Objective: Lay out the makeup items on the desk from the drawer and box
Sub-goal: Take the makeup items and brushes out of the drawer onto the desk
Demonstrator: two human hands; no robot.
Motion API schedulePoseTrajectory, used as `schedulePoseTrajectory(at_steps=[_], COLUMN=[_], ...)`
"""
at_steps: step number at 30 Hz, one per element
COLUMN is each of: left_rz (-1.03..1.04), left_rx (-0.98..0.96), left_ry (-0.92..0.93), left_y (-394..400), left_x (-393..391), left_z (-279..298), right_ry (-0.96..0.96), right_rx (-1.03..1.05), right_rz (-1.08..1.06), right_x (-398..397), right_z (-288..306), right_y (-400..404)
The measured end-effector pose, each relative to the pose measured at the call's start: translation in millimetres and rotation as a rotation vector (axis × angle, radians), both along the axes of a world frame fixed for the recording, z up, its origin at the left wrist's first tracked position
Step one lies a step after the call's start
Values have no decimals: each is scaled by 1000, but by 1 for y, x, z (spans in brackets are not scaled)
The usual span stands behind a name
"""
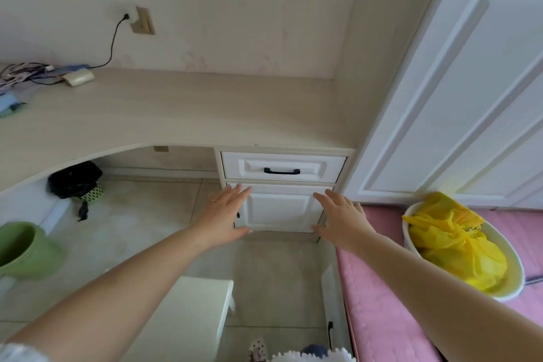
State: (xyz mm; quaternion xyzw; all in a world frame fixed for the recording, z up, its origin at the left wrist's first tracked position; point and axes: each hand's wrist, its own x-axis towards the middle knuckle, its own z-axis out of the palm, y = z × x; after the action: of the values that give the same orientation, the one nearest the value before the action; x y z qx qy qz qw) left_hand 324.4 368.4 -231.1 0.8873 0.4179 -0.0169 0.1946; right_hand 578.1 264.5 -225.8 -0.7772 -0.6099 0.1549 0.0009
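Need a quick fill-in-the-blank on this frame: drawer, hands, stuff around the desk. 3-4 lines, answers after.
1. The drawer under the desk is ____.
2. The drawer's handle is ____ in colour.
3. Both the left hand and the right hand have their fingers ____, holding nothing.
4. The white basin on the pink mat holds a ____ plastic bag.

Missing words: closed; black; straight; yellow
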Motion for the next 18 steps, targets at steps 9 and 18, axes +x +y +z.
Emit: schedulePoseTrajectory(at_steps=[9,18], left_rz=[19,-48], left_rx=[-126,-201], left_ry=[-47,185], left_y=[95,197], left_x=[59,105], left_z=[-37,-80], right_ry=[-44,-59], right_rx=[-100,-283], right_rz=[153,357], right_x=[43,82], right_z=[-30,-94], right_y=[108,208])
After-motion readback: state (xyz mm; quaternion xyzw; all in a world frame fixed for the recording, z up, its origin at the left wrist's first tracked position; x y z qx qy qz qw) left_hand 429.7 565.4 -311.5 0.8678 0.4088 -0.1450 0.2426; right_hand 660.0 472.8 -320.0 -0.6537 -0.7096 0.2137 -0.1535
